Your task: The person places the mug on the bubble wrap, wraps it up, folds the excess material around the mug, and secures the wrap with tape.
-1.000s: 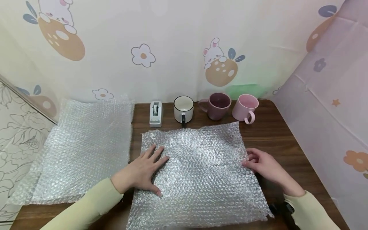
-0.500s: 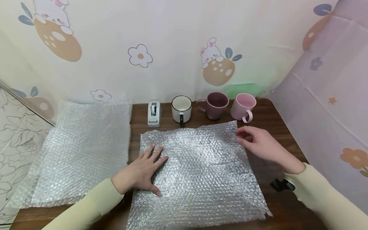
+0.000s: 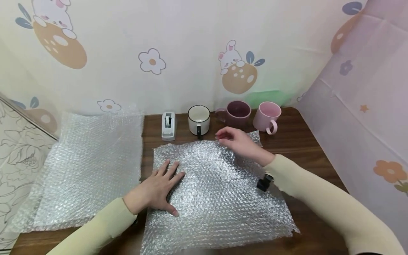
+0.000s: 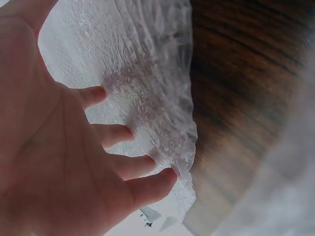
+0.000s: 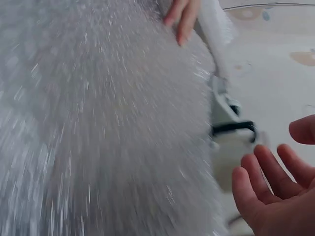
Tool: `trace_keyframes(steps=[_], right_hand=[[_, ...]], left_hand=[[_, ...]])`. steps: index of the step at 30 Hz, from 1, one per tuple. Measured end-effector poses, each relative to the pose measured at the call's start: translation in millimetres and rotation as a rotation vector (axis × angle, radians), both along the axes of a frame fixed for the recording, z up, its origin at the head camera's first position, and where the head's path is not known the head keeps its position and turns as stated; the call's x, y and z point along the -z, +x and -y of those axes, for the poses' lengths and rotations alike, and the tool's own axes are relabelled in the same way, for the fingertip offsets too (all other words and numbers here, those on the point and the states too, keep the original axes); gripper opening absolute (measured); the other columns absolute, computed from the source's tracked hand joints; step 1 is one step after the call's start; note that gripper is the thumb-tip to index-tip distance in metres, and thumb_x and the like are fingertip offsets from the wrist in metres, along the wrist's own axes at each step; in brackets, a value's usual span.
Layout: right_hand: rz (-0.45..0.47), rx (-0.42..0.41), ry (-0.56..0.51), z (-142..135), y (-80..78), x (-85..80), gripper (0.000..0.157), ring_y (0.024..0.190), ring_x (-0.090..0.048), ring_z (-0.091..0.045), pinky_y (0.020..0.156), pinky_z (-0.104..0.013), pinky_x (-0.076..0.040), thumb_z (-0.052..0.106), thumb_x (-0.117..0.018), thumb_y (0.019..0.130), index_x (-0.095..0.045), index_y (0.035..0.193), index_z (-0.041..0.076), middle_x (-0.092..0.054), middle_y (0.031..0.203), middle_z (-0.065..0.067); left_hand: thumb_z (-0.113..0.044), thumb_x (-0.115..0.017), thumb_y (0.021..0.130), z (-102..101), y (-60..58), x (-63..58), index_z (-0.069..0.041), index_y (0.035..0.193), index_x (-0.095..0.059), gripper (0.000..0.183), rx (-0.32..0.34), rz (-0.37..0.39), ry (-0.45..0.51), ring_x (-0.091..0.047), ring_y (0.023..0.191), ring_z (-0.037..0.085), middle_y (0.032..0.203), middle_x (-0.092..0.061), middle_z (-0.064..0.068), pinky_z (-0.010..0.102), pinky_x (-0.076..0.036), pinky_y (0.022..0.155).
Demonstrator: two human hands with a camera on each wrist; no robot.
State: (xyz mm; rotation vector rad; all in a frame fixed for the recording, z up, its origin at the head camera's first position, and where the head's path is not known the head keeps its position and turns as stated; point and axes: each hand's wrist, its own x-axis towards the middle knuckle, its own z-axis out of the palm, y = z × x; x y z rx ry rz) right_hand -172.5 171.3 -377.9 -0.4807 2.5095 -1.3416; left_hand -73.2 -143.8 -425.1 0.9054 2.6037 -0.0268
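Observation:
A sheet of silvery bubble wrap [image 3: 210,216] lies spread on the dark wooden table. My left hand [image 3: 154,193] rests on its left side, fingers spread and straight. Above the sheet's far edge is my right hand [image 3: 240,143], its fingers loosely bent and holding nothing. Nearest to those fingers stands a white mug [image 3: 193,124] with a black rim and handle. A plum mug [image 3: 239,119] is just beyond the right hand, which overlaps its lower part in the head view. To its right is a pink mug [image 3: 262,122].
A white tape dispenser [image 3: 168,133] stands left of the white mug. More bubble wrap [image 3: 95,170] covers the left part of the table [image 3: 306,152]. A patterned curtain [image 3: 188,63] hangs behind and at the right. A small black device [image 3: 264,183] is at the right sleeve.
My right hand has left the sheet's right edge and moved up and leftward over its far edge. The left hand has stayed in place. The head view has shifted slightly.

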Motion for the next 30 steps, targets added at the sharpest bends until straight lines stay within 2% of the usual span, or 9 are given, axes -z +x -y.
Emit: trace_keyframes(steps=[2, 6, 11, 14, 18, 24, 27, 30], right_hand=[[0.068, 0.019, -0.060, 16, -6.8, 9.5, 0.034, 0.114, -0.061, -0.026, 0.097, -0.041, -0.049, 0.010, -0.064, 0.096, -0.058, 0.129, 0.000, -0.064, 0.124, -0.016], [0.180, 0.123, -0.169, 44, -15.4, 24.8, 0.038, 0.120, -0.057, -0.028, 0.101, -0.041, -0.046, 0.013, -0.062, 0.099, -0.056, 0.134, 0.000, -0.061, 0.130, -0.017], [0.269, 0.272, -0.214, 67, -21.6, 36.6, 0.039, 0.116, -0.057, -0.026, 0.098, -0.041, -0.045, 0.025, -0.062, 0.100, -0.061, 0.131, 0.003, -0.062, 0.130, -0.012], [0.272, 0.300, -0.214, 74, -26.0, 41.2, 0.037, 0.111, -0.058, -0.028, 0.095, -0.042, -0.046, 0.029, -0.062, 0.100, -0.064, 0.127, 0.003, -0.064, 0.126, -0.010], [0.271, 0.286, -0.224, 79, -30.9, 44.0, 0.036, 0.111, -0.058, -0.031, 0.094, -0.044, -0.046, 0.029, -0.061, 0.101, -0.065, 0.126, 0.004, -0.064, 0.124, -0.009], [0.263, 0.295, -0.232, 84, -33.5, 46.2, 0.031, 0.109, -0.057, -0.030, 0.090, -0.041, -0.047, 0.029, -0.060, 0.101, -0.064, 0.117, 0.002, -0.062, 0.116, -0.009], [0.270, 0.331, -0.275, 84, -33.3, 46.9, 0.029, 0.112, -0.055, -0.029, 0.091, -0.042, -0.048, 0.025, -0.059, 0.102, -0.062, 0.112, -0.001, -0.061, 0.116, -0.010], [0.307, 0.373, -0.363, 81, -32.1, 46.9, 0.026, 0.120, -0.053, -0.029, 0.098, -0.046, -0.047, 0.022, -0.058, 0.103, -0.062, 0.111, -0.002, -0.060, 0.121, -0.012]], left_hand=[[-0.087, -0.067, 0.060, 0, -0.2, 0.3, -0.021, 0.160, -0.019, 0.129, -0.007, 0.009, -0.011, -0.004, 0.148, 0.045, 0.165, -0.003, 0.016, 0.062, -0.033, 0.108], [-0.088, -0.066, 0.060, 0, -0.6, 1.4, -0.022, 0.161, -0.017, 0.129, -0.010, 0.019, -0.028, -0.003, 0.148, 0.045, 0.166, -0.001, 0.015, 0.062, -0.032, 0.108], [-0.086, -0.067, 0.061, -1, -0.9, 1.2, -0.021, 0.160, -0.019, 0.128, -0.004, 0.021, -0.013, -0.004, 0.148, 0.046, 0.165, -0.003, 0.016, 0.063, -0.032, 0.108], [-0.084, -0.069, 0.062, 0, -0.8, -0.3, -0.020, 0.160, -0.021, 0.127, 0.000, 0.026, 0.005, -0.005, 0.148, 0.047, 0.165, -0.004, 0.017, 0.063, -0.033, 0.107], [-0.083, -0.071, 0.062, 0, -1.4, -2.1, -0.020, 0.160, -0.022, 0.126, -0.008, 0.032, 0.014, -0.004, 0.148, 0.046, 0.165, -0.005, 0.018, 0.064, -0.032, 0.107], [-0.084, -0.070, 0.060, 1, -2.6, -4.5, -0.022, 0.160, -0.023, 0.127, -0.008, 0.015, -0.017, -0.006, 0.148, 0.045, 0.165, -0.006, 0.016, 0.067, -0.031, 0.106], [-0.086, -0.070, 0.058, 0, -2.9, -4.6, -0.023, 0.160, -0.023, 0.129, -0.013, 0.009, -0.036, -0.007, 0.148, 0.045, 0.165, -0.007, 0.015, 0.067, -0.030, 0.106], [-0.086, -0.071, 0.056, 0, -2.5, -4.4, -0.024, 0.160, -0.022, 0.130, -0.022, 0.009, -0.047, -0.007, 0.148, 0.044, 0.166, -0.007, 0.014, 0.067, -0.029, 0.106]])
